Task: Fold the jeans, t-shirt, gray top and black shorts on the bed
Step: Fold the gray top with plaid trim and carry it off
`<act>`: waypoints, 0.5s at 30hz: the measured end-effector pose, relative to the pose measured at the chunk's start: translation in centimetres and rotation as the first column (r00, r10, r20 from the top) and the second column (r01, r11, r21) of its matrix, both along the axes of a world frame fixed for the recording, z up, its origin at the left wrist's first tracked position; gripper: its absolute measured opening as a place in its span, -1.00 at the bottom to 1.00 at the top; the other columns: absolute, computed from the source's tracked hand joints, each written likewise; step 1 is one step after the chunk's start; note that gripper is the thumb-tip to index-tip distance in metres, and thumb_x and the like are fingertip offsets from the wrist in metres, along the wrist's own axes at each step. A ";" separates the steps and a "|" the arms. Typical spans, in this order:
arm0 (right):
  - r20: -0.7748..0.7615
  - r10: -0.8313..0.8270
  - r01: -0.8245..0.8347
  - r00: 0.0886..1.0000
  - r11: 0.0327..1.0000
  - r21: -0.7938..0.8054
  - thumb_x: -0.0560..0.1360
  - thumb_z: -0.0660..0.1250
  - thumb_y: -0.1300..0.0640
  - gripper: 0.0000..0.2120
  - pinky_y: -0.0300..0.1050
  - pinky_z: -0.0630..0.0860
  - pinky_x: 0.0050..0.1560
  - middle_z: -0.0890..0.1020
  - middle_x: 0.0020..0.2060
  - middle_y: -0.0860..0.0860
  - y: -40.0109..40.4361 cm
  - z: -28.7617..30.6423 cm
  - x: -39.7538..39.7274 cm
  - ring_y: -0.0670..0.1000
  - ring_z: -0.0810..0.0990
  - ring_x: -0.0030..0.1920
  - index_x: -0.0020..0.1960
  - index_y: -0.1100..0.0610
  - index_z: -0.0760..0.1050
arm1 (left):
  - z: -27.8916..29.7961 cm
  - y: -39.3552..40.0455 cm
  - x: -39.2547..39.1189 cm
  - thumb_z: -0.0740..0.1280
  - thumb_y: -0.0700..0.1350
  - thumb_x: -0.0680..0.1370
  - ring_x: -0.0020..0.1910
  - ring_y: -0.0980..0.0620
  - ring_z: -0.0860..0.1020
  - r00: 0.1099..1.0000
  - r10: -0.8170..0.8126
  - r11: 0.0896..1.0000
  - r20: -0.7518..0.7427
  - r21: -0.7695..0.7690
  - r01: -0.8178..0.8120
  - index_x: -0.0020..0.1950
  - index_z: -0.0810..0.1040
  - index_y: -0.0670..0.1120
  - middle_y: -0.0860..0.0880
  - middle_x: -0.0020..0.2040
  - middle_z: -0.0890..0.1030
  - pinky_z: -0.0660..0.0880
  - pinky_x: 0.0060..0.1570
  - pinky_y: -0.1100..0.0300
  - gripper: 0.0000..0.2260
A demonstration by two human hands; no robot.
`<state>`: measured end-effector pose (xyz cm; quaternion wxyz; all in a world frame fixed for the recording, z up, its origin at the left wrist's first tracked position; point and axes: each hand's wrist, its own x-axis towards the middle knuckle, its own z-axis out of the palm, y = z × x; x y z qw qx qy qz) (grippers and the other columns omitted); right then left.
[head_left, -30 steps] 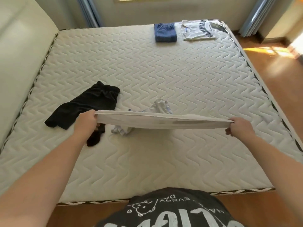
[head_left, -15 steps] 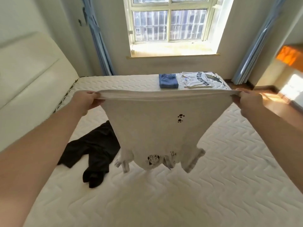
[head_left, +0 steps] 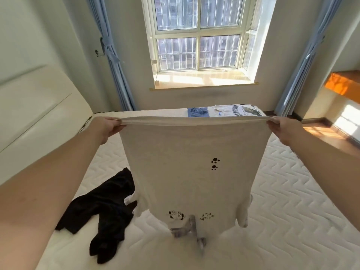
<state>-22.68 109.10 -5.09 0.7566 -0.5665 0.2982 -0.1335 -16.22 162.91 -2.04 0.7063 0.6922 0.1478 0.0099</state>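
Both arms reach forward and up over the bed. The left hand has its fingers curled round one corner of the gray top's hem; the right hand pinches the opposite corner the same way, and the hem is pulled taut between them. The gray top hangs upside down in the air — two black paw prints at its middle, a small cartoon print and inverted lettering near the bottom, short sleeves dangling at either side, its lowest part close above the mattress.

At the left stands a cream padded headboard. The black shorts lie crumpled on the white quilted mattress, just left of the hanging top. At the bed's far edge lie the folded jeans and, beside them to the right, the folded t-shirt with dark lettering. Beyond is a sunlit barred window between blue curtains — wood floor at the right.
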 end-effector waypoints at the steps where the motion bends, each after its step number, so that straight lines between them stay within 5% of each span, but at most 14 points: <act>1: 0.019 -0.002 0.001 1.000 0.999 0.040 0.61 0.14 0.31 -0.74 -0.22 0.58 -0.03 0.53 -0.17 0.07 -0.3 0.9 0.7 -0.11 0.53 -0.25 -0.21 0.07 0.36 | 0.6 -0.2 0.6 0.31 -0.40 0.57 -0.44 0.11 0.64 0.999 -0.026 1.000 0.035 0.017 0.026 -0.14 0.52 -0.23 -0.09 -0.35 0.64 0.59 -0.28 0.37 -0.87; 5: 0.147 -0.006 -0.014 0.989 0.991 0.130 0.64 0.18 0.10 -0.70 -0.24 0.54 -0.07 0.44 -0.60 -0.10 -1.0 4.5 2.4 -0.16 0.52 -0.48 -0.27 0.04 0.31 | 3.7 -0.6 2.9 0.39 -0.25 0.56 -0.27 0.11 0.64 0.985 -0.102 0.995 0.142 0.018 0.101 -0.03 0.56 -0.24 -0.07 -0.26 0.66 0.59 -0.21 0.38 -0.94; 10: 0.241 -0.044 0.034 0.970 0.998 0.044 0.64 0.22 0.08 -0.83 -0.23 0.56 0.12 0.61 -0.37 -0.07 -2.2 8.6 2.4 -0.11 0.65 -0.16 -0.11 0.09 0.43 | 6.9 0.0 5.3 0.41 -0.02 0.57 -0.21 0.03 0.67 0.981 -0.016 0.997 0.194 -0.074 0.031 -0.10 0.55 -0.16 -0.11 -0.14 0.63 0.59 -0.28 0.33 -0.80; 15: 0.253 -0.044 0.046 0.966 0.999 -0.002 0.64 0.23 0.05 -0.81 -0.31 0.61 -0.11 0.65 -0.46 -0.13 -2.2 8.6 0.4 -0.17 0.68 -0.32 -0.12 0.08 0.45 | 6.3 0.4 4.1 0.45 -0.05 0.54 -0.35 0.05 0.69 0.977 0.049 0.989 0.205 -0.144 -0.020 -0.15 0.55 -0.15 -0.03 -0.38 0.67 0.59 -0.36 0.29 -0.80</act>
